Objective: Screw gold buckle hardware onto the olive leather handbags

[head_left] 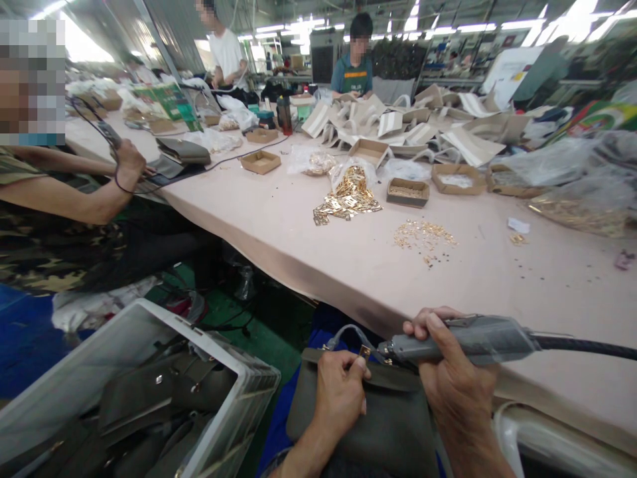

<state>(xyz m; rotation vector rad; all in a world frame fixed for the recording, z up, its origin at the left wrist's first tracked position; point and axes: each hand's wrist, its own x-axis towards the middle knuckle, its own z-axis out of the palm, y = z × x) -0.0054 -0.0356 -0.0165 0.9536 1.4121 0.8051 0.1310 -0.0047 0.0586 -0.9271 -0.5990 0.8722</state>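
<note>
A dark olive handbag (pixel 383 425) rests on my lap against the table's front edge, its wrapped handle (pixel 351 330) arched at the top. My left hand (pixel 343 385) lies over the bag's upper part, thumb and fingers pinching a small gold metal plate (pixel 365 351). My right hand (pixel 450 358) is wrapped round a grey electric screwdriver (pixel 478 340) with a black cable running off to the right. The screwdriver lies sideways, its tip pointing left, close to the gold plate. Whether tip and plate touch I cannot tell.
A pile of gold plates (pixel 351 196) and scattered small gold parts (pixel 423 234) lie on the table (pixel 279 226). Small cardboard trays (pixel 408 192) stand behind. At lower left, a grey crate (pixel 249 372) holds several dark bags. A co-worker's hand (pixel 130 162) holds a tool at left.
</note>
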